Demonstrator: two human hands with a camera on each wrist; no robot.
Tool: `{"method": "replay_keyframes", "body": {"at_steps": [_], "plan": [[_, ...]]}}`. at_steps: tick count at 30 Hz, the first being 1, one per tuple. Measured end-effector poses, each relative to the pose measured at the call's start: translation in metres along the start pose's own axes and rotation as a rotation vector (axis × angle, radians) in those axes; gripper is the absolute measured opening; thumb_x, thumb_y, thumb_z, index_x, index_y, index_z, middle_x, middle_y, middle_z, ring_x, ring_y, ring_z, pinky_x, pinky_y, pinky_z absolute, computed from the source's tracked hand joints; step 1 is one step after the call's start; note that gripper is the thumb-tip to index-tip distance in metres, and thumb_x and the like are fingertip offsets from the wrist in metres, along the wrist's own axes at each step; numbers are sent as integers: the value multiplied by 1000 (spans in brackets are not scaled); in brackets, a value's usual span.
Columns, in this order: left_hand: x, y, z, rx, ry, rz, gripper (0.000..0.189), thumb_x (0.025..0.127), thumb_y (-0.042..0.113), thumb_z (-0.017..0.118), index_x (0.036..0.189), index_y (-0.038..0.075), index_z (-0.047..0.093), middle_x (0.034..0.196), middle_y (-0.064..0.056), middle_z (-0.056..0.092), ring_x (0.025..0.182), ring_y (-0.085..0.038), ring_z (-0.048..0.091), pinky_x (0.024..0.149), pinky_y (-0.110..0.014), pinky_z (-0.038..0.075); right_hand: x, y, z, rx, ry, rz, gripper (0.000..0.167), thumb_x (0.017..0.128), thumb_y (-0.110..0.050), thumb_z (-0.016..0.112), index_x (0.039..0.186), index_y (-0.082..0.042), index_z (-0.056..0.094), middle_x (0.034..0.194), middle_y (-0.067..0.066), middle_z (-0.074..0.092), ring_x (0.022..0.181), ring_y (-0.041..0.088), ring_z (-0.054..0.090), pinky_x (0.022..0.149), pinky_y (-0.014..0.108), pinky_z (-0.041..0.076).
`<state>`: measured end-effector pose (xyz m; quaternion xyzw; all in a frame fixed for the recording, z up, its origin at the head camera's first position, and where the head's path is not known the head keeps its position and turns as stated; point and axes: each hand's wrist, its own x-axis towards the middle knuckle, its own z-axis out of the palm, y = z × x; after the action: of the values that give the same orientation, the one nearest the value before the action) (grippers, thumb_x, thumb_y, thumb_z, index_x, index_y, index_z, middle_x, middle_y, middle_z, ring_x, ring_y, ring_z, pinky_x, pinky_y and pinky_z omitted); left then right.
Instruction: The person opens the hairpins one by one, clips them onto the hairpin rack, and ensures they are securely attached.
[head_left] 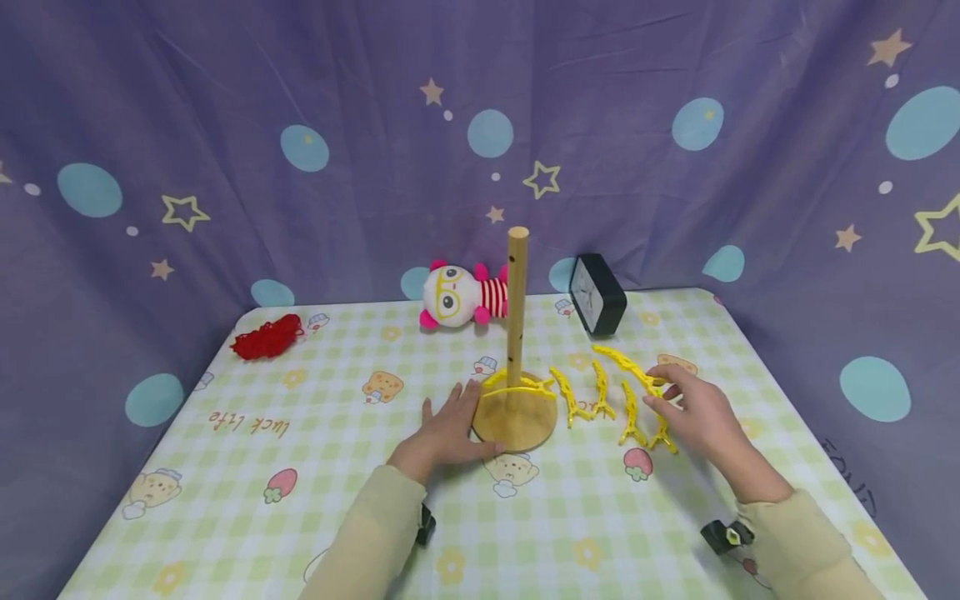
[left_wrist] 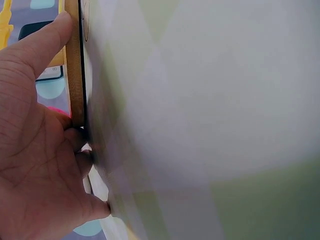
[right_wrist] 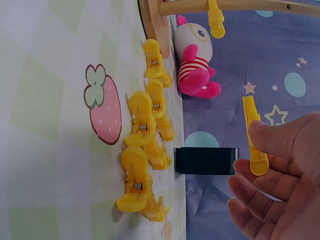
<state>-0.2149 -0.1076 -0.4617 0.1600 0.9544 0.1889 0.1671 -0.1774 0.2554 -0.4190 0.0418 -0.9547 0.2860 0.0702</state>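
Wooden stand [head_left: 517, 432]: frame centre, post upright, bearing one yellow clip [head_left: 542, 387].
Held clip [head_left: 621, 360]: right of centre, long axis slanting, far end toward upper left.
Loose clips [head_left: 632, 414]: four, between stand and right hand [head_left: 699, 410].
Right hand: pinching held clip.
Left hand [head_left: 447, 429]: spread wide against stand's base.

Head view: we read "luck life" in thin orange-brown lettering [head_left: 248, 423], printed on the left part of the green-and-white checked cloth [head_left: 330, 354] covering the bench. Similar lettering shows among the yellow plastic clips [head_left: 567, 396], partly hidden; we make out "uck". Dark capitals [head_left: 848, 477] on the purple fabric curtain [head_left: 892, 517], right of the bench: possibly "FOND", uncertain. Black square clock [head_left: 597, 295]: dial marks too small for us.
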Motion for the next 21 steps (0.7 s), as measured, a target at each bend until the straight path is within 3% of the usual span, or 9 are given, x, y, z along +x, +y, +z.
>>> {"method": "replay_keyframes", "body": {"at_steps": [7,13,15,21], "plan": [[0,0,-1,-5,-4,-4,112,78,68,66,158,14,9,163,-4,8,149,-26,3,113,-63,-5,1,-5,3,1,-2,-54,39,90,-15,70,127,-9,60,117,16,64,87,30,61,70,44,52],[-1,1,-1,-4,-10,-12,112,78,68,66,158,14,9,164,-4,8,149,-26,3,113,-63,-5,3,-16,12,-22,28,-187,38,87,-4,71,124,-8,65,108,12,69,73,20,58,59,33,45],[0,0,-1,-4,-13,-12,112,78,68,66,158,14,8,164,-3,7,149,-25,3,113,-63,-5,5,-23,16,-25,51,-227,36,87,-3,71,123,-8,67,108,11,70,68,16,54,61,35,45],[1,0,-1,-6,-11,-6,112,78,68,65,158,14,8,164,-3,7,149,-25,2,113,-64,-5,14,-49,31,-72,84,-277,33,88,-5,70,121,-9,70,105,8,73,73,23,62,60,37,49]]}}
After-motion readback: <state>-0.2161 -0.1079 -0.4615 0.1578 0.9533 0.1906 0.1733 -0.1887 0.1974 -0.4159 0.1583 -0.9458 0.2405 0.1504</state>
